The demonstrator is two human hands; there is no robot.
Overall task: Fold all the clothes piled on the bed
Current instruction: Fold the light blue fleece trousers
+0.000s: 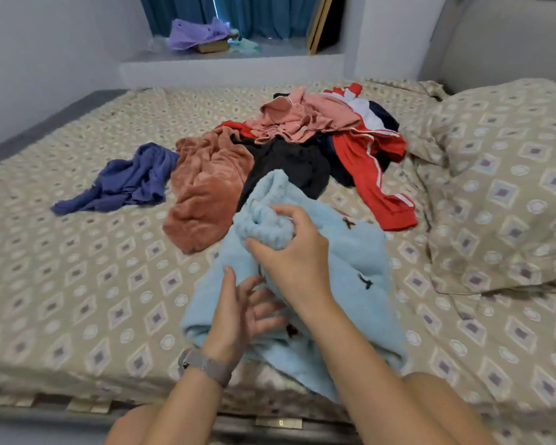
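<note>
Two hands work on a fluffy light-blue garment (344, 261) lying on the near part of the bed (77, 284), in front of the pile of clothes (302, 149). Its long axis runs from the near edge of the bed up toward the pile, tilted slightly to the right at the near end. The right hand (296, 252) has its grip closed on a bunched fold at the garment's far end, fingers curled round the fabric and lifting it a little. The left hand (241, 313), with a watch band (206, 367) on the wrist, has its fingers spread and relaxed against the garment's near half, gripping nothing.

Behind the blue garment, the pile holds a rust-brown fleece piece (203, 187), a black piece (289, 168), a pink shirt (299, 120) and a red jacket with white stripes (376, 175). Left of the pile, apart from it, lies a crumpled purple-blue garment (126, 184). A pillow (501, 181) sits right of the pile.
</note>
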